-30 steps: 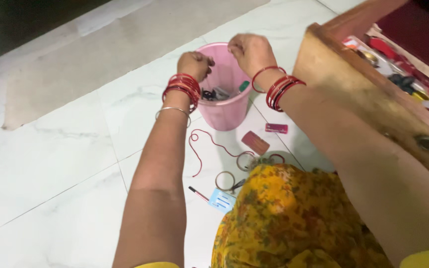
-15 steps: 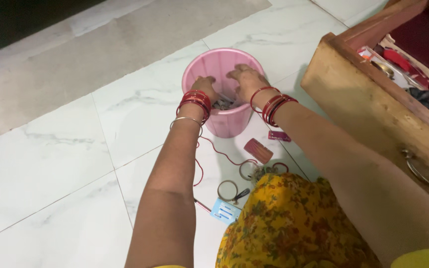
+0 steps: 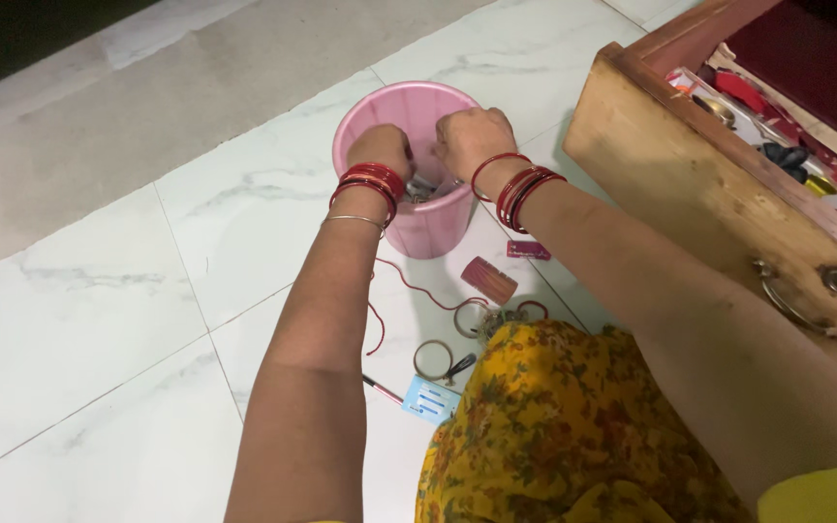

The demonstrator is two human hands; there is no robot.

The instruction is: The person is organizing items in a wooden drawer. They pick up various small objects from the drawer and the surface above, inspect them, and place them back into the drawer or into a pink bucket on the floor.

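Note:
A pink plastic bucket (image 3: 377, 100) stands on the white marble floor in front of me. My left hand (image 3: 381, 149) reaches down inside it, with red bangles on the wrist. Beside it, my right hand (image 3: 474, 136) is curled over the bucket's near right side, fingers pointing in. Small dark and metallic items lie in the bucket between the hands. The fingertips of both hands are hidden, so I cannot tell whether they hold anything.
An open wooden drawer (image 3: 719, 184) full of small items stands at the right. On the floor near my knee lie a red thread (image 3: 409, 285), a brownish spool (image 3: 488, 279), a pink packet (image 3: 528, 250), metal rings (image 3: 432, 359), a blue card (image 3: 430, 399) and a pen (image 3: 381, 388).
Both hands have moved from the bucket's rim down into the bucket. The view has shifted a little, and the drawer now sits further right.

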